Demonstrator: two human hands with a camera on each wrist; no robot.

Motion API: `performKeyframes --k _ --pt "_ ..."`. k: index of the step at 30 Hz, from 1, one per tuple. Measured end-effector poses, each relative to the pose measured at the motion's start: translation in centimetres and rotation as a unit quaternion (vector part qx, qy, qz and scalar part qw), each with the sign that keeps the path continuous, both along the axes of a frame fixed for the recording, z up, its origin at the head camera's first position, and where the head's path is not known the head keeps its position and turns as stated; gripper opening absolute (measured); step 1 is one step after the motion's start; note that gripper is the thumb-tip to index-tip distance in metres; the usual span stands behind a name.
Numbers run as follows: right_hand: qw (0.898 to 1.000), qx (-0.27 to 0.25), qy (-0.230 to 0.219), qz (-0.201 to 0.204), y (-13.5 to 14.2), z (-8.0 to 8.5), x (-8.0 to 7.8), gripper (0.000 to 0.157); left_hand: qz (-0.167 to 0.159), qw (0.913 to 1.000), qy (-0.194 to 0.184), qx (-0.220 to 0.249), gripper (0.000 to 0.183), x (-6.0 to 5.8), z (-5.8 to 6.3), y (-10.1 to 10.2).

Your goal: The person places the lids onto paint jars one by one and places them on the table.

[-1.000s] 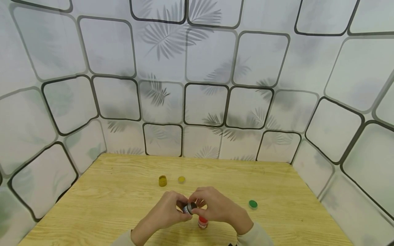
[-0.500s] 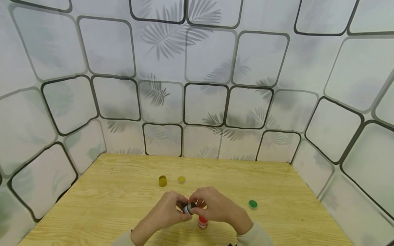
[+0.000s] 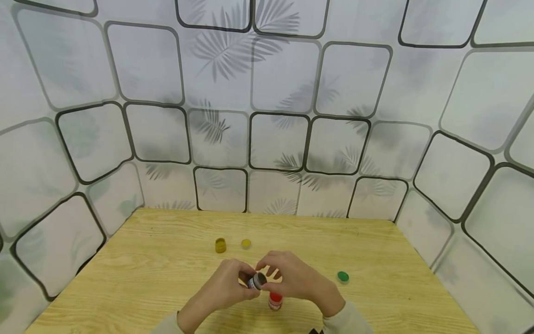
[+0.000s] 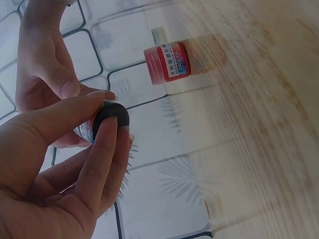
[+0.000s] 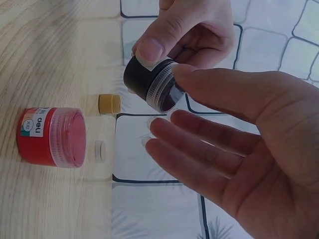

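My left hand (image 3: 231,285) grips a small black paint jar (image 5: 142,79) by its body, tilted above the table. Its clear ridged screw lid (image 5: 162,89) faces my right hand, and the dark base shows in the left wrist view. My right hand (image 3: 294,278) is at the lid: the thumb touches its edge while the other fingers (image 5: 199,172) extend apart from it. Just below the hands, a red paint jar (image 3: 275,302) with a clear lid stands upright on the table.
Farther back on the wood-grain table (image 3: 167,260) are an open yellow jar (image 3: 220,246) and a yellow-stained lid (image 3: 246,243). A green-stained lid (image 3: 343,277) lies to the right. Patterned cloth walls (image 3: 275,139) surround the table's back and sides.
My right hand's fingers have spread away from the lid and the hand has lifted slightly, showing more of the lid. The left hand and the jar have stayed nearly still.
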State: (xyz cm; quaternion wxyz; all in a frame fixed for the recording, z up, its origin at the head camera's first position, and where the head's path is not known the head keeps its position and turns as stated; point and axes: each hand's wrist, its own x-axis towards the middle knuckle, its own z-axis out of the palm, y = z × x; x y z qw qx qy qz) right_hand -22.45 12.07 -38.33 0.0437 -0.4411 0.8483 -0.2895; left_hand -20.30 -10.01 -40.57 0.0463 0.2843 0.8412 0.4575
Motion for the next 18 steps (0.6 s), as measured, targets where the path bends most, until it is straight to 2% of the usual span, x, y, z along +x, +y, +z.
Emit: performKeyframes --k 18 --pt "0.999 -0.040 0.010 0.035 -0.08 -0.15 -0.15 0.021 0.001 1.0000 -0.009 0.005 0.013 -0.03 0.06 0.04"
